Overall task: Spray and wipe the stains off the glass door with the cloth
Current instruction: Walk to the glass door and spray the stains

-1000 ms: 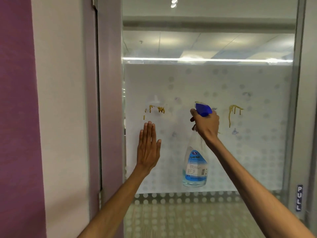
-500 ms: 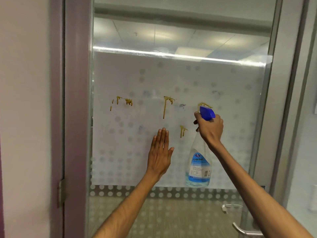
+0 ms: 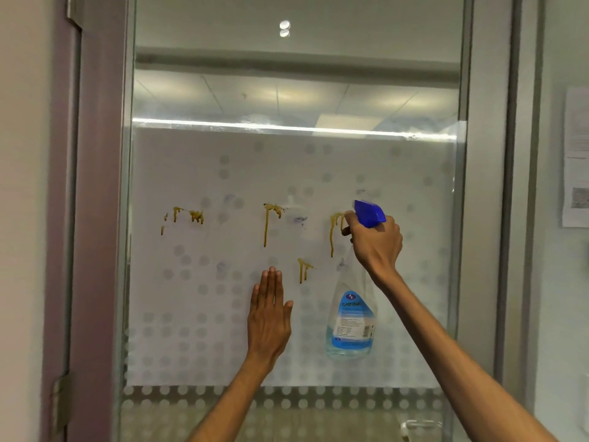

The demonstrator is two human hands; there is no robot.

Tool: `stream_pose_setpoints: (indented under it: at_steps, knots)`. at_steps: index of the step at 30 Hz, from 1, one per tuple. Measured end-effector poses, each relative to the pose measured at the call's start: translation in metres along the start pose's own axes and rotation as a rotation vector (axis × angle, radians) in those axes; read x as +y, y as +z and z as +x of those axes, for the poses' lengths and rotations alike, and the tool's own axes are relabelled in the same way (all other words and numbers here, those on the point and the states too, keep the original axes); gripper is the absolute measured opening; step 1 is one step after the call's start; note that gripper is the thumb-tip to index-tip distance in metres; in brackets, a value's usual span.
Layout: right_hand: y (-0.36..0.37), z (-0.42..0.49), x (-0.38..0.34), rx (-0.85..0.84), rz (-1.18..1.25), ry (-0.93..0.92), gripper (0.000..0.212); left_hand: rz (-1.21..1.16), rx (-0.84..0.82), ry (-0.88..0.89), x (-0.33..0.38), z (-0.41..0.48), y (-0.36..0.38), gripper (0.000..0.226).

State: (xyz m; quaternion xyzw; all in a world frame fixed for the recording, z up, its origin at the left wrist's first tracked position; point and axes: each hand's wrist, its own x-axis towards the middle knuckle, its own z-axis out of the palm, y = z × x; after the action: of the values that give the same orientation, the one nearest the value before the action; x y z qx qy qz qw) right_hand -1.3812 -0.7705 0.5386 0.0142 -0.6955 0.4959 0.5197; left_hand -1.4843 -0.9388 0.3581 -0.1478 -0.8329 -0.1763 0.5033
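Note:
The glass door (image 3: 223,298) has a frosted, dotted panel with several yellow-brown drip stains (image 3: 267,223) across its middle. My right hand (image 3: 376,244) grips the neck of a clear spray bottle (image 3: 350,320) with a blue trigger head and blue label, nozzle pointing left beside the rightmost stain (image 3: 334,231). My left hand (image 3: 269,317) is flat with fingers together, palm toward the glass, just below and left of a small low stain (image 3: 304,269). No cloth is in view.
A mauve door frame (image 3: 92,218) with a hinge (image 3: 60,403) runs down the left. A grey metal frame (image 3: 487,218) borders the right. Papers (image 3: 577,154) hang on the right wall. Part of a metal door handle (image 3: 420,425) shows at bottom right.
The view has shifted, so the door now sits more centred and all stains show. My right hand with the bottle has stayed raised near the rightmost stain. My left hand stays flat toward the glass.

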Motion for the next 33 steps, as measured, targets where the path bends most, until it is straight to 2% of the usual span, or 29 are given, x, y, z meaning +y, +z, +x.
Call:
stream_pose_setpoints:
  at_steps: [5,16,21,24,27,33]
  knots:
    - [-0.003,0.015,-0.003,0.102,-0.059,0.015,0.039,0.065,0.022,0.01,0.0,0.002,0.004,0.063]
    - [-0.027,0.024,0.018,0.216,-0.034,0.091,0.041,0.106,0.012,0.002,0.0,0.001,0.001,0.066]
    - [-0.045,0.025,0.036,0.159,-0.115,0.146,0.024,0.12,0.0,0.011,0.003,-0.001,-0.002,0.066]
    - [-0.054,0.021,0.044,0.146,-0.123,0.137,0.021,0.108,0.003,-0.002,0.007,-0.002,-0.006,0.067]
    - [-0.064,0.013,0.048,0.129,-0.078,0.126,0.026,0.033,0.005,0.018,0.019,-0.01,-0.009,0.066]
    - [-0.079,-0.027,0.062,0.029,-0.059,0.179,0.023,-0.33,-0.084,0.146,0.077,-0.056,-0.009,0.062]
